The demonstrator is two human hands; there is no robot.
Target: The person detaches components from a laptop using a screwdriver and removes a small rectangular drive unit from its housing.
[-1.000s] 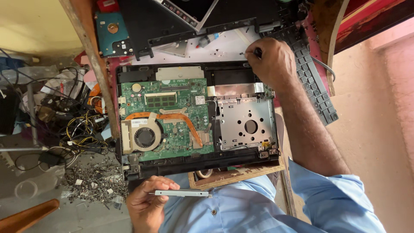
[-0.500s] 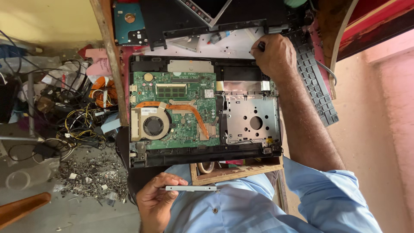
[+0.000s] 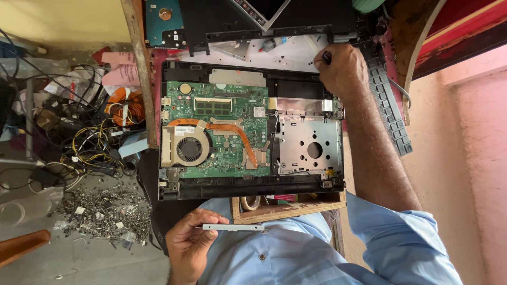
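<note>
Cluttered repair bench [image 3: 138, 63], seen from above. Left hand [image 3: 191, 244] pinches one end of a thin metal strip [image 3: 233, 228] between thumb and fingers, held level over the lap just below the opened laptop [image 3: 248, 132]. Right hand [image 3: 342, 67] is closed around a dark tool [image 3: 326, 56] at the laptop's far right corner. Circuit board [image 3: 222, 129] with fan [image 3: 189, 149] lies exposed, drive bay [image 3: 310, 145] beside it. Loose screws [image 3: 103, 211] and tangled cables [image 3: 84, 137] lie left of the bench.
</note>
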